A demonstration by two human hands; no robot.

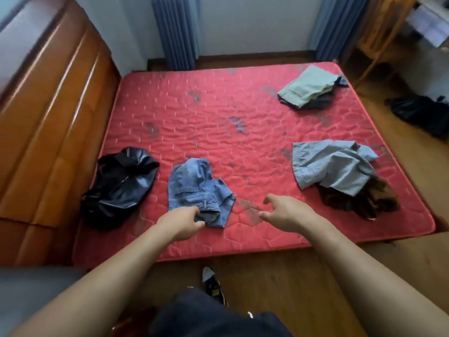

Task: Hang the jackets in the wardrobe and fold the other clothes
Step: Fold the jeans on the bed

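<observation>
1. The left hand (pixel 181 221) pinches the near edge of the crumpled blue denim clothing (pixel 196 188) on the red quilted mattress (pixel 218 122).
2. The right hand (pixel 284 210) hangs just beside it, fingers apart, holding nothing.
3. A shiny black leather jacket (pixel 121 186) lies left of the denim.
4. A light blue shirt (pixel 332 166) lies on a brown garment (pixel 364 203) at the right.
</observation>
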